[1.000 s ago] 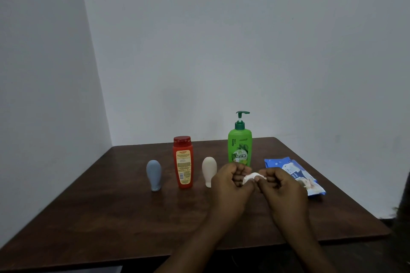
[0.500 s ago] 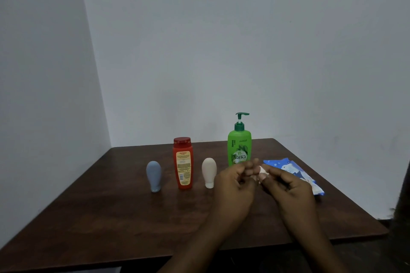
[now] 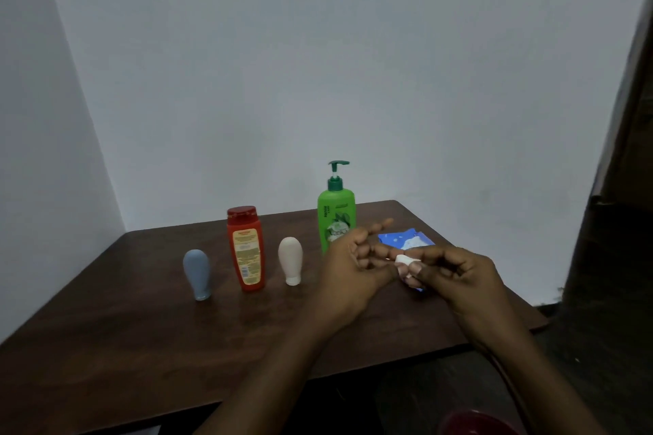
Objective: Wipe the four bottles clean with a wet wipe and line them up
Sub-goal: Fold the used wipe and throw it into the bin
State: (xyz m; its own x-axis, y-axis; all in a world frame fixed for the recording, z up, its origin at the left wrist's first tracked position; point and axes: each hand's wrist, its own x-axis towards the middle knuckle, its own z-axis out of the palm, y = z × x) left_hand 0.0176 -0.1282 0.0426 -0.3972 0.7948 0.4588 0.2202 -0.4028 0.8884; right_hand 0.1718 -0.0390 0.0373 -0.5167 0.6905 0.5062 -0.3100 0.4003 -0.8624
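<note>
Wet wipe [image 3: 404, 260] pinched by right hand [image 3: 456, 275]; left hand [image 3: 349, 270] has opened.

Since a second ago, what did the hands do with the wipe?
The left hand let go of the wipe and spread its fingers; the right hand alone pinches it now. The grey bottle, red bottle, white bottle, green bottle and pack stayed put.

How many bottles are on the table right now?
4. Left to right on the table: grey-blue bottle, red bottle, cream bottle, green pump bottle, partly behind the left hand. No others show.
</note>
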